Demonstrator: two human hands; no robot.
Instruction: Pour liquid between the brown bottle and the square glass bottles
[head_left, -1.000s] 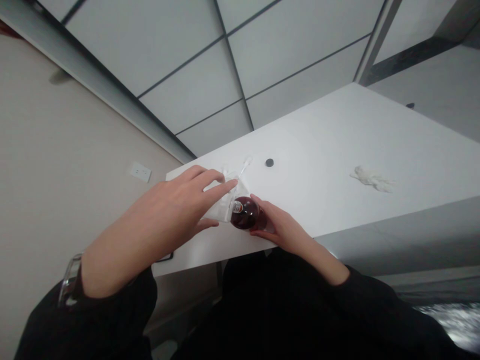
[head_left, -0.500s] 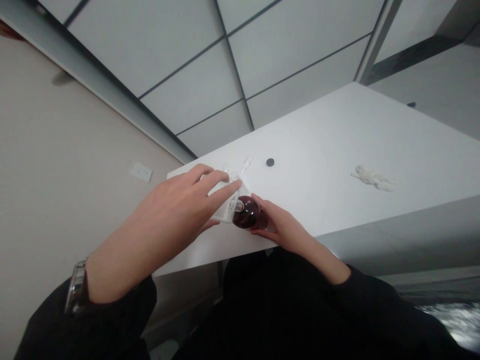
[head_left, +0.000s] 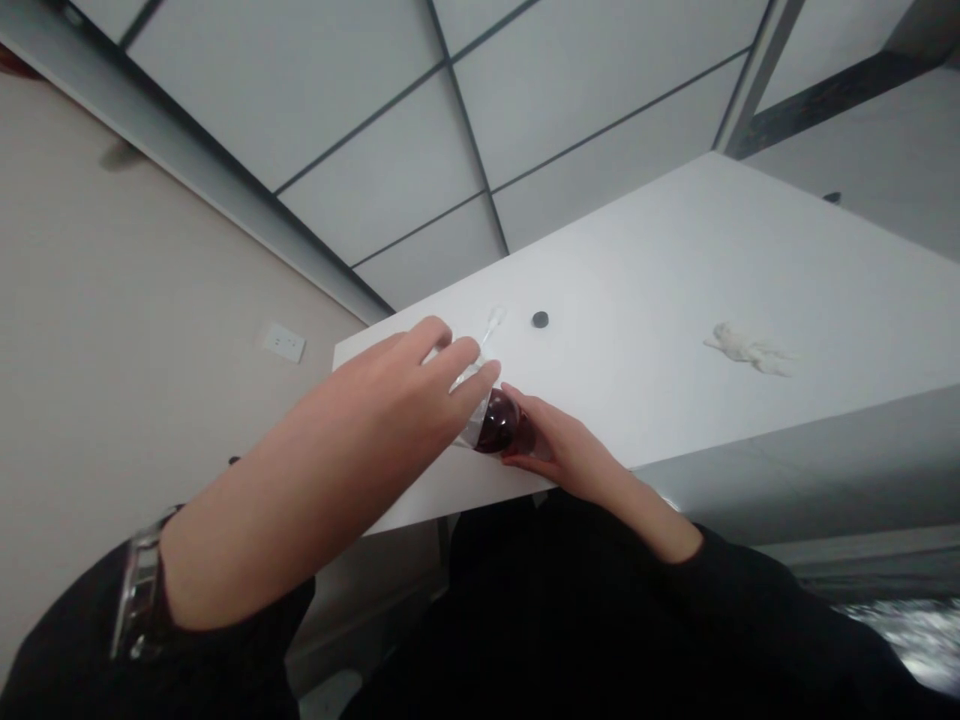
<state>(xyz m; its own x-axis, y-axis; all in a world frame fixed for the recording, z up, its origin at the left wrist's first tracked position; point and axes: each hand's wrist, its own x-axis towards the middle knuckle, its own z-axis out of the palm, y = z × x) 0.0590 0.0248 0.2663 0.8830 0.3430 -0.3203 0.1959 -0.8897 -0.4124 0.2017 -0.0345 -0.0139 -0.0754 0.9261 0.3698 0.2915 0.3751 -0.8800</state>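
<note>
My right hand (head_left: 566,445) wraps around a dark red-brown bottle (head_left: 498,422) near the table's front edge. The bottle's neck is hidden behind my left hand (head_left: 420,400). That hand reaches in from the left with bent fingers, closed on a clear plastic container (head_left: 472,428) that sits against the bottle's top. Most of the container is covered by my fingers, so its shape and contents cannot be made out. Just beyond my left fingertips lies a small clear, spoon-like piece (head_left: 493,322).
The white table (head_left: 630,300) carries a small dark round disc (head_left: 540,319) and a crumpled whitish cloth-like thing (head_left: 750,350) farther right. Behind stands a panelled white front (head_left: 360,120). A wall with a socket (head_left: 285,342) runs along the left.
My left hand has moved a little to the right and over the bottle's top, now covering its neck and more of the clear container. My right hand stays on the bottle.
</note>
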